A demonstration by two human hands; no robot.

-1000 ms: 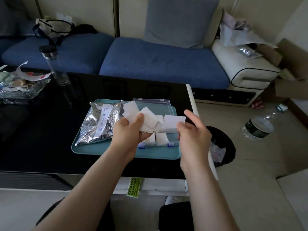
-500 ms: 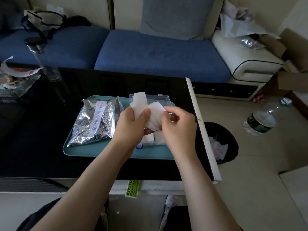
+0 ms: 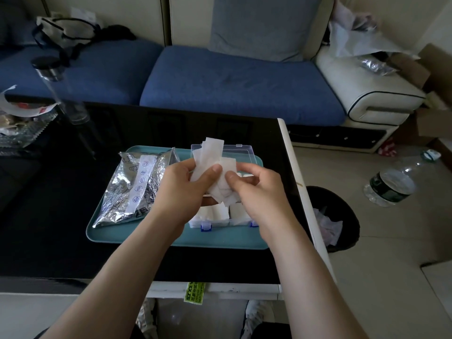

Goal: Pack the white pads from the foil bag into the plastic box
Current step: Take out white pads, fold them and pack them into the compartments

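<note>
Both hands over the plastic box (image 3: 234,216): left hand (image 3: 181,192) grips loose white pads (image 3: 210,155), right hand (image 3: 254,189) pinches one free; next, it needs laying flat in a compartment.

Box mostly hidden behind the hands

The left hand (image 3: 186,189) and right hand (image 3: 256,194) cover most of the plastic box (image 3: 242,152), so how full its compartments are cannot be judged. The white pads (image 3: 210,155) they pinch overlap too much to count. Print on the foil bag (image 3: 127,192) is too small to read. The tall bottle (image 3: 66,94) is blurred, and the clutter (image 3: 17,126) is cut off by the left edge.
</note>
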